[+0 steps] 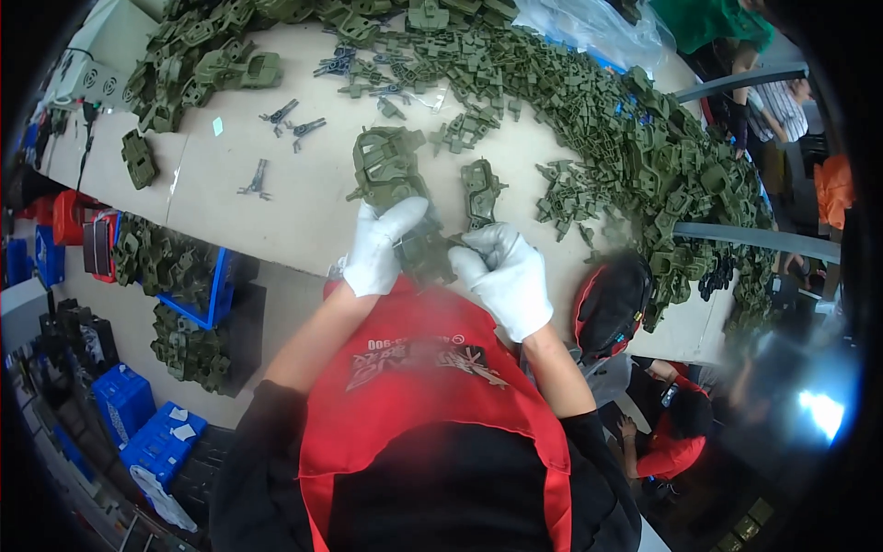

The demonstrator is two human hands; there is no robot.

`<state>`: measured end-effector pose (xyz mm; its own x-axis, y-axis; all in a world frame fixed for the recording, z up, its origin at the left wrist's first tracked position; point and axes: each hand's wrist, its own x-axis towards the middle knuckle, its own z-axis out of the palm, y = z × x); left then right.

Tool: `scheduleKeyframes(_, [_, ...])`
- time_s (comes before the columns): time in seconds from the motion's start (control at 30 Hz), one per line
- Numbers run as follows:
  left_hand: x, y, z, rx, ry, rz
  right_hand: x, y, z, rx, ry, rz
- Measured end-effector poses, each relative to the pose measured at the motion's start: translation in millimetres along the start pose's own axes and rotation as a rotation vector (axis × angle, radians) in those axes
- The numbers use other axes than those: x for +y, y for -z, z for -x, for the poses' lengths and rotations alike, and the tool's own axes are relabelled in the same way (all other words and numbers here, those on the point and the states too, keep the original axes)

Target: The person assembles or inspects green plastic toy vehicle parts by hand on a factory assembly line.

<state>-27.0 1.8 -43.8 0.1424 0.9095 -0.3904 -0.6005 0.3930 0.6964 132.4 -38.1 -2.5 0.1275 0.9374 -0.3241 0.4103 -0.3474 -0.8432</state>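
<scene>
My left hand (379, 247), in a white glove, is closed on an olive-green plastic toy part (425, 260) held above the table's near edge, thumb across its top. My right hand (506, 278), also gloved in white, has its fingertips pinched together at the right side of that part. Whatever the pinch holds is too small to make out. Just beyond my left hand is a larger olive-green plastic frame (386, 158) with openings in it. A narrow olive-green part (479, 191) lies past my right fingertips.
Heaps of small olive-green plastic pieces (589, 120) cover the table's far and right sides. Several grey-blue forked pieces (255, 180) lie at left. A black-and-red bag (614, 305) sits at the right edge. Blue crates (167, 443) stand lower left. A person in red (676, 442) is lower right.
</scene>
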Motion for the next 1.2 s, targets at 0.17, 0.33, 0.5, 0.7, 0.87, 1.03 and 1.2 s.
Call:
scheduleKeyframes(0.17, [3.1, 10.3, 10.3, -0.017, -0.054, -0.063, -14.0, -13.0, 12.5, 0.035, 0.191, 0.232])
scheduleKeyframes(0.33, [4.1, 10.5, 20.0, -0.017, -0.102, -0.185, -4.8, -17.5, 17.2, 0.108, 0.374, 0.321])
scheduleKeyframes(0.5, [6.6, 6.9, 23.6, -0.026, -0.092, -0.190, -5.3, -18.1, 17.4, 0.133, 0.544, 0.377])
scheduleKeyframes(0.7, [-9.3, 17.6, 19.6, -0.075, -0.160, -0.212, -6.4, -24.1, 23.3, 0.120, 0.601, 0.621])
scheduleKeyframes(0.87, [-7.6, 18.1, 26.6, -0.030, -0.110, -0.271, 16.3, -28.2, 8.2, 0.168, 0.635, 0.339])
scheduleKeyframes(1.03, [-26.4, 30.7, 23.9, -0.107, -0.271, -0.544, 9.2, -31.9, 22.3, 0.040, 0.514, 0.631])
scheduleKeyframes(1.2, [-13.6, 24.0, 22.7, -0.127, -0.145, -0.546, 11.2, -43.0, 29.9, 0.183, 0.559, 1.055])
